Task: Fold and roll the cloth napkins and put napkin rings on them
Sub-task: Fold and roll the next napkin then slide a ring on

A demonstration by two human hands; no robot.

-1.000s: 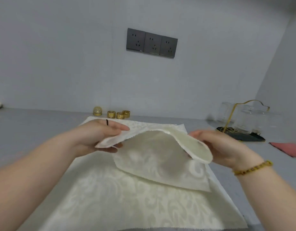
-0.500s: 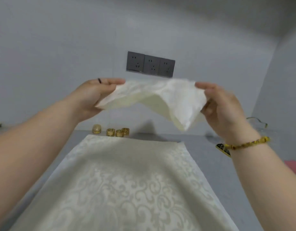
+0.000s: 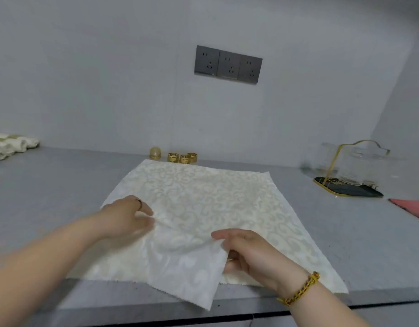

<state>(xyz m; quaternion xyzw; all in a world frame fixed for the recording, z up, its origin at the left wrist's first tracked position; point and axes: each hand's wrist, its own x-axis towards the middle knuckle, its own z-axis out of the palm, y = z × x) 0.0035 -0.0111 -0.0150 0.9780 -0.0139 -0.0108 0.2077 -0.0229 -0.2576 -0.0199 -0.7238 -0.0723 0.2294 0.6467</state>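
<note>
1. At the far left of the grey counter (image 3: 62, 185), against the wall, you have a few rolled napkins (image 3: 12, 145) lying side by side, partly cut off by the frame.
2. Your left forearm comes in low from the bottom left, and your left hand (image 3: 127, 215) lies just above the cloth with its fingers pointing right. Motion blur smears them, but finger and thumb meet on the left corner of the top napkin (image 3: 187, 267), pinching it. A thin ring sits on one finger.
3. That top napkin, cream with a scroll pattern, stretches between your two hands. Its near part drapes past the counter's front edge. It lies on the lower napkin (image 3: 203, 197), which is spread flat in the middle of the counter.
4. Behind the cloth, near the wall, stand a gold dome (image 3: 155, 152) and three gold napkin rings (image 3: 182, 158). Three dark sockets (image 3: 228, 64) sit on the wall above.
5. Your right hand (image 3: 246, 251) reaches in from the lower right, thumb on top and fingers curled beneath, gripping the top napkin's right edge. A gold bracelet (image 3: 300, 289) circles the wrist.
6. Further right, well apart from the napkins, a dark tray (image 3: 347, 190) holds clear glasses under a gold handle, and a red cloth (image 3: 411, 206) lies beside it.
</note>
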